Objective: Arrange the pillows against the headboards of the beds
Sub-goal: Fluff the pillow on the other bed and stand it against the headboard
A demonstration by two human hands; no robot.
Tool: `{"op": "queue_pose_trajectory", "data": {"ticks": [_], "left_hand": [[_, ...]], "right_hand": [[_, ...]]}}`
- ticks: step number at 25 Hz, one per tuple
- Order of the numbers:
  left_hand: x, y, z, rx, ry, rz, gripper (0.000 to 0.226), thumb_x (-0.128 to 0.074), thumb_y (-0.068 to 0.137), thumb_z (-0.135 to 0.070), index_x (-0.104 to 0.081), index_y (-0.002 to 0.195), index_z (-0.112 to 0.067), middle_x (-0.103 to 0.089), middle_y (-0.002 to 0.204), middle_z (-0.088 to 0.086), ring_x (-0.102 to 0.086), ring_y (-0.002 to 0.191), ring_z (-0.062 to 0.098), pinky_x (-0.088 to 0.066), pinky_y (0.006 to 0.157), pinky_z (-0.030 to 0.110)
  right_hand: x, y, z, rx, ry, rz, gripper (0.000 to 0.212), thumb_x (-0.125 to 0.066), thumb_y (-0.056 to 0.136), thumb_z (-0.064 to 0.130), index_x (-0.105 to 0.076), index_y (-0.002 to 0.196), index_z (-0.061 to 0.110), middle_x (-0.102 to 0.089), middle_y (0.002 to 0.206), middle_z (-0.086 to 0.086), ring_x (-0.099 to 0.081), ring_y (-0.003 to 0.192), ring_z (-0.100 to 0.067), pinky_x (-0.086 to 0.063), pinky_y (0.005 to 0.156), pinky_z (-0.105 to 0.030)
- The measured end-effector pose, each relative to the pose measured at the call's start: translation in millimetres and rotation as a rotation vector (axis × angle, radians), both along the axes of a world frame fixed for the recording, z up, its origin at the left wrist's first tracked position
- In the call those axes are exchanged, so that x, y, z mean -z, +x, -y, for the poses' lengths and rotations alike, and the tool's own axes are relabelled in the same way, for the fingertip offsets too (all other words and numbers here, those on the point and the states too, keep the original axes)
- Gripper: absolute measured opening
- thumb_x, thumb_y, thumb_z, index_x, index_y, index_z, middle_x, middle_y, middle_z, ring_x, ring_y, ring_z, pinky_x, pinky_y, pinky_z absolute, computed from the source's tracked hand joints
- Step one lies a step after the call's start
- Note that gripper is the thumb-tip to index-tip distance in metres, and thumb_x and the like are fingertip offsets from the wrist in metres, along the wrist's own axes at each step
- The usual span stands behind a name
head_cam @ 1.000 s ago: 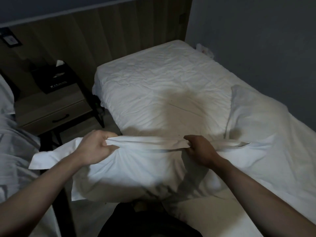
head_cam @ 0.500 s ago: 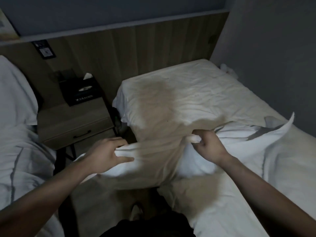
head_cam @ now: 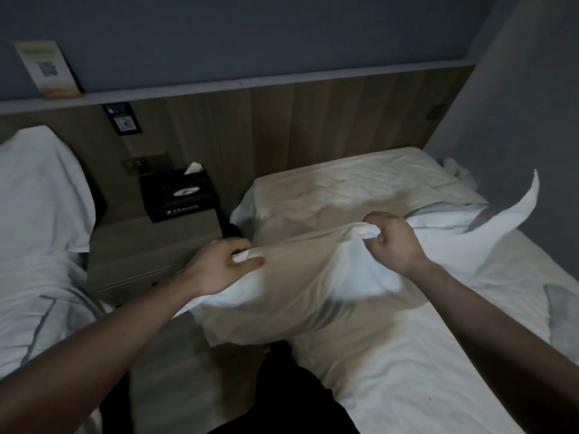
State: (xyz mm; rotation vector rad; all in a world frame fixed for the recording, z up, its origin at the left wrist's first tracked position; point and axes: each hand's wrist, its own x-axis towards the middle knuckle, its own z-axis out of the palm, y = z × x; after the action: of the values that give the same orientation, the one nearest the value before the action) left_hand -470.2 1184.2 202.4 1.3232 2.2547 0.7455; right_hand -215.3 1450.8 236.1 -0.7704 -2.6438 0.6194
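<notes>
White pillow (head_cam: 300, 286) held up, top edge pinched in left hand (head_cam: 219, 264) fingers, bunched in right hand (head_cam: 391, 242) fingers

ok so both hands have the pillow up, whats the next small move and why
Probably carry the pillow forward and set it down at the head of the bed, against the headboard. Left hand and right hand grip its top edge, and that end of the bed lies bare.
</notes>
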Motion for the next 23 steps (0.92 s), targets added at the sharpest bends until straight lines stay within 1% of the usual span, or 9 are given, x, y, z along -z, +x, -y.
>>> {"op": "queue_pose_trajectory", "data": {"ticks": [4,8,10,13,16,17,19,21,23], "left_hand": [[14,-56,-70,-0.09,-0.009,-0.014,0.041,-0.065,0.087,-0.063,-0.064,0.083,-0.022,-0.065,0.073,-0.004,-0.063,0.069,0.01,-0.051,0.071,0.039],[20,-116,-158,-0.109,0.038,-0.089,0.049,-0.057,0.084,-0.068,-0.062,0.081,-0.019,-0.066,0.075,-0.003,-0.064,0.072,0.011,-0.053,0.069,0.038],[22,-141,-199,-0.084,0.07,-0.139,0.055,-0.053,0.086,-0.069,-0.06,0.076,-0.016,-0.063,0.074,-0.002,-0.062,0.071,0.013,-0.052,0.066,0.04],[40,-164,-247,-0.025,0.06,-0.143,0.055,-0.048,0.088,-0.07,-0.067,0.076,-0.02,-0.068,0.08,-0.005,-0.066,0.077,0.013,-0.049,0.066,0.035],[88,-150,-266,0.062,-0.109,-0.111,0.053,-0.047,0.089,-0.068,-0.076,0.097,-0.025,-0.071,0.099,-0.007,-0.066,0.097,0.017,-0.045,0.081,0.03],[113,-140,-267,0.079,-0.174,-0.107,0.052,-0.049,0.091,-0.066,-0.076,0.104,-0.025,-0.072,0.107,-0.006,-0.066,0.105,0.019,-0.047,0.089,0.031],[163,-115,-268,0.073,-0.274,-0.11,0.039,-0.058,0.095,-0.055,-0.075,0.112,-0.025,-0.072,0.121,-0.002,-0.064,0.118,0.022,-0.044,0.099,0.03],[211,-96,-275,0.149,-0.393,-0.08,0.038,-0.063,0.092,-0.054,-0.075,0.113,-0.024,-0.073,0.121,0.002,-0.065,0.118,0.024,-0.047,0.098,0.031],[247,-77,-286,0.24,-0.481,0.029,0.042,-0.068,0.084,-0.059,-0.078,0.1,-0.021,-0.078,0.102,0.003,-0.073,0.099,0.019,-0.052,0.088,0.03]], "right_hand": [[22,-79,-84,-0.024,0.025,-0.028,0.019,-0.059,0.077,0.014,-0.047,0.068,0.026,-0.052,0.072,0.007,-0.055,0.072,-0.021,-0.044,0.059,-0.035],[32,-149,-175,-0.002,0.093,-0.085,0.032,-0.066,0.08,0.001,-0.047,0.069,0.025,-0.051,0.074,0.007,-0.053,0.074,-0.019,-0.034,0.065,-0.028],[42,-171,-215,0.022,0.155,-0.124,0.018,-0.064,0.083,0.005,-0.056,0.071,0.017,-0.056,0.076,0.0,-0.053,0.074,-0.022,-0.033,0.065,-0.03],[74,-184,-257,0.082,0.194,-0.183,0.007,-0.07,0.085,0.005,-0.066,0.079,0.006,-0.062,0.08,-0.012,-0.057,0.075,-0.029,-0.043,0.067,-0.035],[139,-165,-266,0.127,0.12,0.033,0.017,-0.079,0.077,0.002,-0.075,0.093,0.006,-0.071,0.09,-0.018,-0.069,0.083,-0.038,-0.055,0.074,-0.04],[166,-155,-267,0.125,0.044,0.14,0.017,-0.08,0.077,0.004,-0.078,0.092,0.01,-0.072,0.09,-0.016,-0.07,0.085,-0.04,-0.056,0.075,-0.04],[216,-142,-268,0.07,-0.121,0.349,0.021,-0.083,0.079,0.016,-0.076,0.086,0.034,-0.069,0.091,-0.007,-0.07,0.093,-0.038,-0.053,0.08,-0.037],[252,-149,-276,0.011,-0.275,0.499,0.031,-0.085,0.077,0.03,-0.061,0.079,0.05,-0.062,0.098,0.004,-0.066,0.102,-0.026,-0.049,0.086,-0.031],[282,-169,-284,-0.072,-0.313,0.549,0.035,-0.087,0.072,0.046,-0.054,0.081,0.051,-0.057,0.099,0.013,-0.06,0.097,-0.009,-0.046,0.085,-0.024]]}}
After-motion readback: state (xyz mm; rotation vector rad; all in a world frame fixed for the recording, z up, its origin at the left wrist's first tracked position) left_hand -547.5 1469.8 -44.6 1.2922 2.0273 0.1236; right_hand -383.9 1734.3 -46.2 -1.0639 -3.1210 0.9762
